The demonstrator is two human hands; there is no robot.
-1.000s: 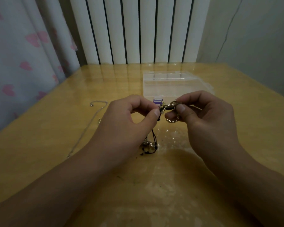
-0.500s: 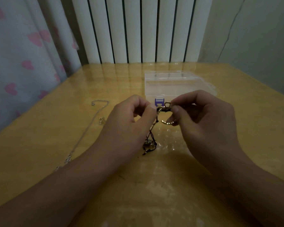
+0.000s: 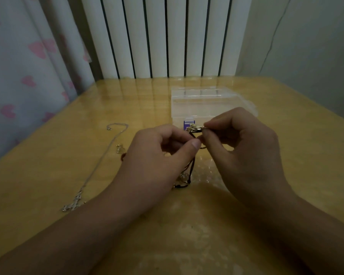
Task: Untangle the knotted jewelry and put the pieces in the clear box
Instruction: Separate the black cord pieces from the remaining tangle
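Note:
My left hand [image 3: 159, 155] and my right hand [image 3: 240, 151] meet above the table's middle. Both pinch a knotted piece of jewelry: a gold clasp [image 3: 196, 129] at the top, held by my right fingertips, and a dark cord [image 3: 191, 171] that my left thumb and fingers grip. The cord hangs down to a small tangle with metal charms [image 3: 183, 181] resting on the table. The clear box [image 3: 203, 104] with a purple latch [image 3: 188, 124] stands just behind my hands. A thin silver chain [image 3: 99, 163] lies stretched out at the left.
A small gold piece [image 3: 120, 148] lies beside the silver chain. The glossy wooden table [image 3: 187, 235] ends at a white radiator [image 3: 167, 36] at the back. A curtain with pink hearts [image 3: 18, 76] hangs at the left, a grey wall at the right.
My hands have drawn closer together, the left thumb now touching the right fingers. The gold ring below the clasp is mostly hidden behind my fingers. The view has dropped slightly.

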